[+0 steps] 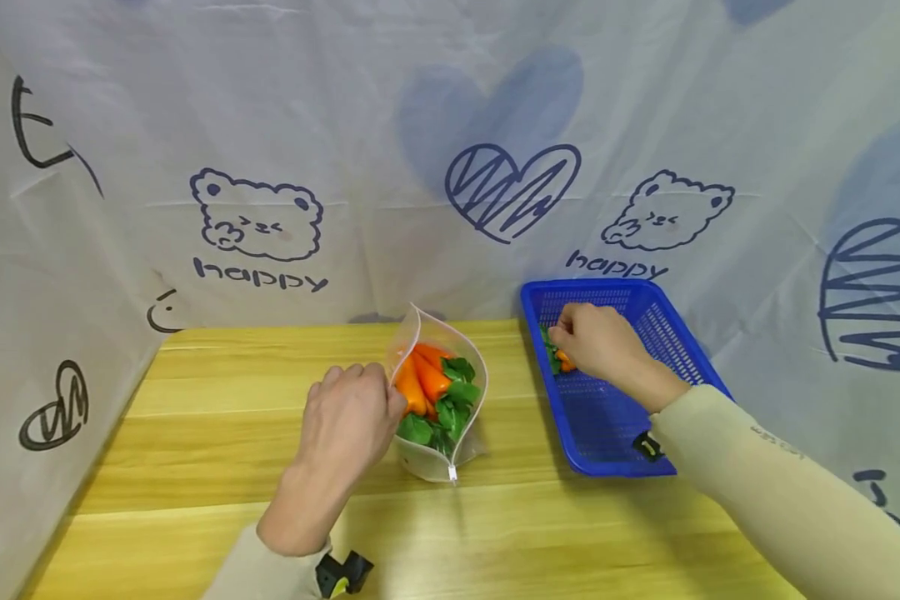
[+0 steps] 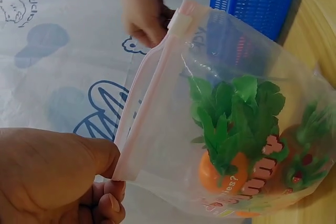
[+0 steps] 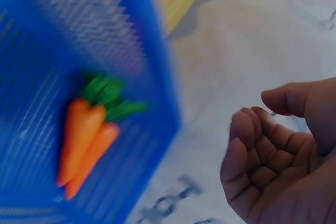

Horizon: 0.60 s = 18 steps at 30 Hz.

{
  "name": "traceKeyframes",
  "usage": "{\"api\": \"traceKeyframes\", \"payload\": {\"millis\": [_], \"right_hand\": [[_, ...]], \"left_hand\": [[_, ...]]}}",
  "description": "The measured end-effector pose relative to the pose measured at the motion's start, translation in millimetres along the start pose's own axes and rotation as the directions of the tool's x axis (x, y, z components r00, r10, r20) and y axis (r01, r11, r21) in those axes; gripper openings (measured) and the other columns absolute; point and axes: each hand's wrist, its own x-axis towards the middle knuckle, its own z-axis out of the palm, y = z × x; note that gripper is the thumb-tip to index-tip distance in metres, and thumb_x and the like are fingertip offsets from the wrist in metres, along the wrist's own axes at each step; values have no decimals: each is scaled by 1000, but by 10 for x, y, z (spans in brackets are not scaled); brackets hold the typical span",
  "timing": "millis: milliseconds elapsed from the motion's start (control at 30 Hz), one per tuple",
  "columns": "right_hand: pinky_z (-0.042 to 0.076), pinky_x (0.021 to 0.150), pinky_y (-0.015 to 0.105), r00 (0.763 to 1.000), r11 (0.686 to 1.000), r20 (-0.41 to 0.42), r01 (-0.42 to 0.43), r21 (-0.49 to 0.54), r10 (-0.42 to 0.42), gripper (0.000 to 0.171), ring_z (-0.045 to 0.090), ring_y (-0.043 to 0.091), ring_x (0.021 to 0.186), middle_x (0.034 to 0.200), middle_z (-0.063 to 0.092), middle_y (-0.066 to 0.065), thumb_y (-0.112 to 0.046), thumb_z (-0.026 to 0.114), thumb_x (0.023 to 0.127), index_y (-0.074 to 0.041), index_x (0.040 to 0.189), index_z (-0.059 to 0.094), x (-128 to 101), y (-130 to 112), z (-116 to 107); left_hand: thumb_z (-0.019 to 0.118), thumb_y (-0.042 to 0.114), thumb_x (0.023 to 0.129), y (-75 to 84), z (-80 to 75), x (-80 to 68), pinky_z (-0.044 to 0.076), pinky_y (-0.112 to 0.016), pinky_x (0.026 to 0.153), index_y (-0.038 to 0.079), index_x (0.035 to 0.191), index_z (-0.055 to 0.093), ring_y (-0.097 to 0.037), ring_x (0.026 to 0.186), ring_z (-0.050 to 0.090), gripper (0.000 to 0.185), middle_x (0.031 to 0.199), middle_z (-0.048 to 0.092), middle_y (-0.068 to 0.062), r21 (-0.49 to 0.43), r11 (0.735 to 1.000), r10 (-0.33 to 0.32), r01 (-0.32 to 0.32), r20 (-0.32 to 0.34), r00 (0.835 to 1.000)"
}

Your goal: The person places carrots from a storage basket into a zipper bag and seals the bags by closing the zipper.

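My left hand [image 1: 352, 412] pinches the rim of a clear zip bag [image 1: 423, 468] between thumb and fingers. The bag stands with its mouth wide apart, and a white slider [image 1: 452, 473] sits at the near end of its zip. Inside are several orange carrots [image 1: 432, 379] with green leaves [image 2: 239, 106]. Over the left side of a blue basket [image 1: 558, 417] is my right hand [image 1: 600, 337]. Its fingers [image 3: 239, 153] curve loosely with the thumb apart, holding nothing. Below it, a few more leafy carrots [image 3: 81, 135] lie on the basket floor, partly hidden by the hand in the head view.
The bag and basket stand on a yellow wood-grain table [image 1: 217, 417], with a gap between them. A pale printed cloth [image 1: 375, 167] hangs along the back and sides. Black wrist devices [image 1: 343, 573] sit at both sleeve cuffs.
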Motion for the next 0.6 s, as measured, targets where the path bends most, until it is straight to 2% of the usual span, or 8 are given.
{"api": "traceKeyframes", "payload": {"millis": [67,167,333,467,600], "right_hand": [[43,59,36,998,999,58,-27,-25,29,24,58,22,63,71,62,3,-28,61,102,-11,86,63,97,151,21],[48,65,43,993,995,119,-15,-100,27,21,59,26,70,76,63,6,-26,62,101,-8,89,65,247,353,132],[54,81,58,974,960,220,108,-257,-50,21,66,37,85,85,67,12,-23,64,98,-10,83,62,438,589,394],[52,93,56,948,925,291,217,-311,-125,17,68,38,91,85,69,10,-18,62,97,-12,81,62,527,691,544],[48,103,57,934,921,339,226,-317,-112,13,68,43,103,95,73,14,-17,59,99,-11,89,64,558,708,620]], "left_hand": [[60,12,87,-2,1,-4,33,-34,57,11,67,50,-27,62,43,22,63,47,-5,-16,1000,-13,13,18,1000],[61,13,88,-3,8,-7,33,-34,58,12,69,52,-27,63,44,21,64,49,-4,-37,999,-27,28,39,999],[62,13,87,2,31,-20,33,-34,59,12,71,54,-27,63,45,18,65,50,-3,-61,997,-35,38,41,999],[62,12,86,-1,53,-37,33,-34,58,13,71,54,-26,62,45,17,65,50,-2,-74,996,-41,43,27,999],[62,12,86,-18,54,-48,33,-34,58,13,71,54,-26,62,45,17,65,50,-3,-81,995,-50,52,20,999]]}}
